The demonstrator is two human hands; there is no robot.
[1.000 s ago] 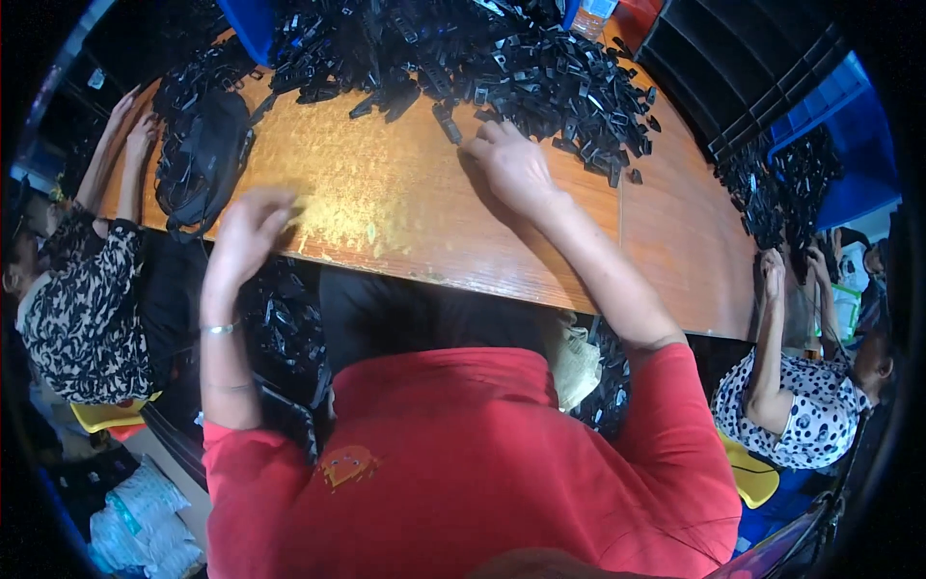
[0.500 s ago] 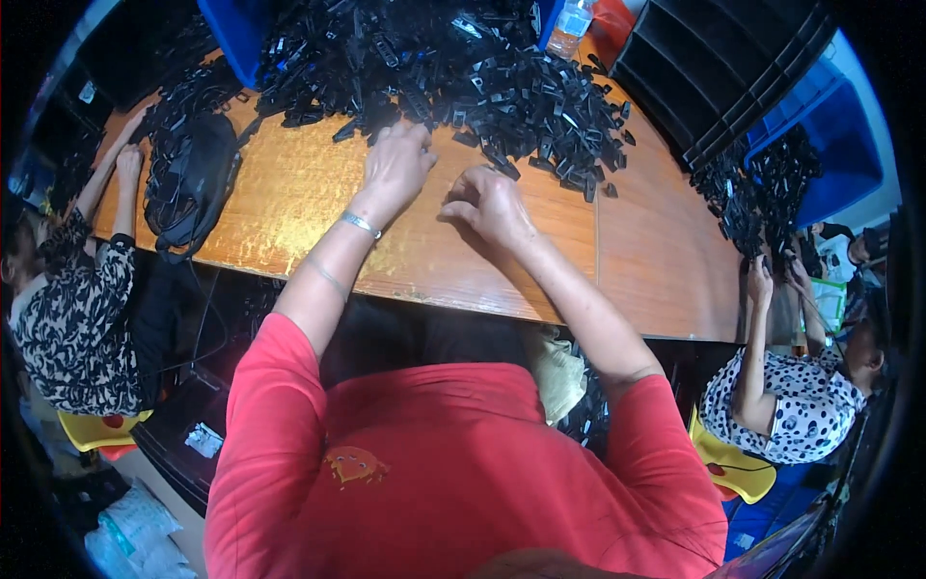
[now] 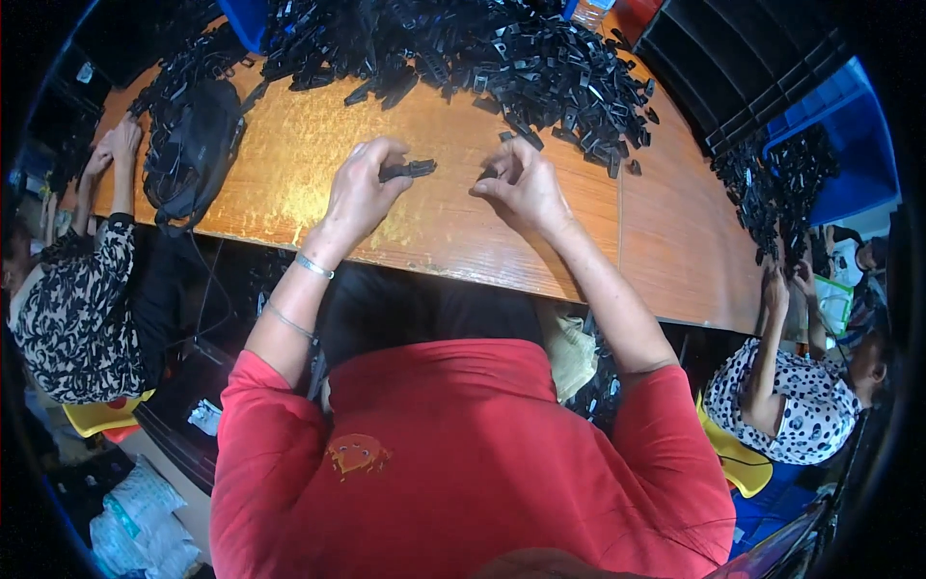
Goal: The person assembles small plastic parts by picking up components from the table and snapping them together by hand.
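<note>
My left hand (image 3: 365, 185) is closed over the table, its thumb and fingers pinching a small black plastic clip (image 3: 413, 169) that points to the right. Across a short gap, my right hand (image 3: 526, 183) is curled, with thumb and forefinger brought close together. Whatever may be between those fingertips is too small to make out. Just beyond the right hand, a heap of similar black clips (image 3: 569, 82) spreads over the far part of the wooden table (image 3: 289, 174). A few loose ones lie along the heap's near edge.
A black bag (image 3: 198, 154) lies at the left, before a person in a patterned top (image 3: 82, 314). Another person in a spotted top (image 3: 786, 400) handles black pieces at the right. Black trays (image 3: 738, 68) and a blue bin (image 3: 854, 145) stand at the far right.
My left hand has drawn back from the heap toward me and now holds a black clip. My right hand has shifted slightly right and farther away.
</note>
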